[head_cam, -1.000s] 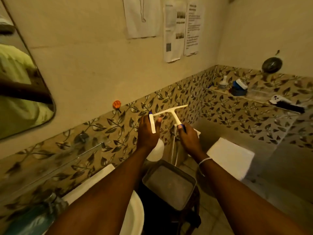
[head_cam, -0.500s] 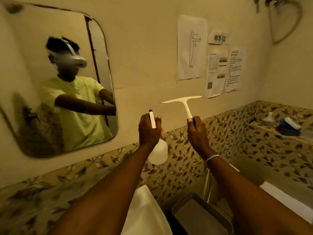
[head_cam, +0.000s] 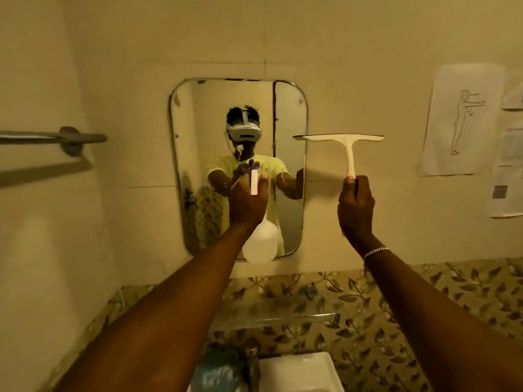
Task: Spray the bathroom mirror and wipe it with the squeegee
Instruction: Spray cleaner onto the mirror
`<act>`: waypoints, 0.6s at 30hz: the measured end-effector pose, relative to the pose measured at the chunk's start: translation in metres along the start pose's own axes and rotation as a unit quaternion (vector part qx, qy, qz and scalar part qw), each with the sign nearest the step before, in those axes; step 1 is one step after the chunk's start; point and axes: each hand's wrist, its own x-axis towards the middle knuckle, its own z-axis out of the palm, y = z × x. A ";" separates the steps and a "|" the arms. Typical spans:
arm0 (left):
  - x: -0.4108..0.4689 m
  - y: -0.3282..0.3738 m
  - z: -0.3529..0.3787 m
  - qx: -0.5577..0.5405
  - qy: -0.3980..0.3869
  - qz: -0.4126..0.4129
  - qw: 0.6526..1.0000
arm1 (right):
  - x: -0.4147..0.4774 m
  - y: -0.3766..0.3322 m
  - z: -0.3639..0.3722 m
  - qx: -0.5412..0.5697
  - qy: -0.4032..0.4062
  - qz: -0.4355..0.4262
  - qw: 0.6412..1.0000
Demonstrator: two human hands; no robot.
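Observation:
A rounded rectangular mirror (head_cam: 288, 114) hangs on the cream wall straight ahead and reflects a person in a yellow shirt. My left hand (head_cam: 247, 203) is raised in front of the mirror's lower middle, shut on a white spray bottle (head_cam: 260, 241) whose body hangs below the fist and whose white trigger head stands above it. My right hand (head_cam: 355, 207) is to the right of the mirror, shut on the handle of a white squeegee (head_cam: 349, 148). The squeegee's blade is level, and its left end overlaps the mirror's right edge.
A metal towel bar (head_cam: 51, 137) juts from the wall at left. Paper sheets (head_cam: 461, 120) are taped to the wall at right. Below the mirror run leaf-patterned tiles (head_cam: 353, 306), a glass shelf (head_cam: 277, 318), a tap (head_cam: 252, 360) and a white basin (head_cam: 300, 372).
The view has swung left from the right-hand corner to face the mirror squarely. Both hands rose with the bottle and squeegee and now stand at mirror height, further apart.

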 end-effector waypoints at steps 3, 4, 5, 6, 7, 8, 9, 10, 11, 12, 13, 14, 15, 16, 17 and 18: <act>0.025 -0.007 -0.032 0.038 0.018 0.007 0.999 | 0.010 -0.020 0.028 0.034 0.005 -0.007 0.999; 0.031 -0.009 -0.041 0.055 0.015 0.003 0.998 | 0.013 -0.026 0.036 0.046 0.007 -0.009 0.999; 0.038 -0.013 -0.050 0.067 0.016 0.006 0.998 | 0.015 -0.031 0.044 0.058 0.007 -0.010 0.998; 0.043 -0.016 -0.056 0.078 0.017 0.011 0.997 | 0.017 -0.036 0.050 0.069 0.006 -0.012 0.997; 0.047 -0.019 -0.063 0.091 0.016 0.012 0.996 | 0.018 -0.041 0.056 0.081 0.004 -0.015 0.997; 0.049 -0.020 -0.068 0.104 0.013 0.008 0.994 | 0.019 -0.045 0.060 0.095 0.001 -0.018 0.995; 0.050 -0.024 -0.072 0.112 0.011 0.000 0.994 | 0.019 -0.048 0.065 0.109 -0.002 -0.022 0.994; 0.048 -0.029 -0.076 0.110 0.010 -0.012 0.994 | 0.018 -0.052 0.068 0.123 -0.004 -0.025 0.992; 0.045 -0.034 -0.079 0.100 0.006 -0.026 0.995 | 0.017 -0.056 0.071 0.134 -0.005 -0.027 0.991; 0.039 -0.042 -0.083 0.086 0.000 -0.043 0.995 | 0.015 -0.060 0.073 0.143 -0.009 -0.026 0.989; 0.032 -0.049 -0.085 0.070 -0.009 -0.060 0.996 | 0.013 -0.063 0.075 0.151 -0.013 -0.025 0.988; 0.023 -0.056 -0.087 0.057 -0.019 -0.073 0.996 | 0.010 -0.065 0.076 0.160 -0.019 -0.024 0.987; 0.012 -0.064 -0.087 0.051 -0.031 -0.081 0.995 | 0.008 -0.066 0.078 0.167 -0.024 -0.023 0.985; 0.001 -0.070 -0.088 0.052 -0.041 -0.086 0.994 | 0.005 -0.067 0.079 0.169 -0.028 -0.022 0.985; -0.010 -0.077 -0.088 0.058 -0.048 -0.096 0.993 | 0.002 -0.067 0.081 0.167 -0.031 -0.020 0.985; -0.021 -0.083 -0.087 0.068 -0.052 -0.111 0.990 | -0.001 -0.066 0.083 0.164 -0.032 -0.017 0.986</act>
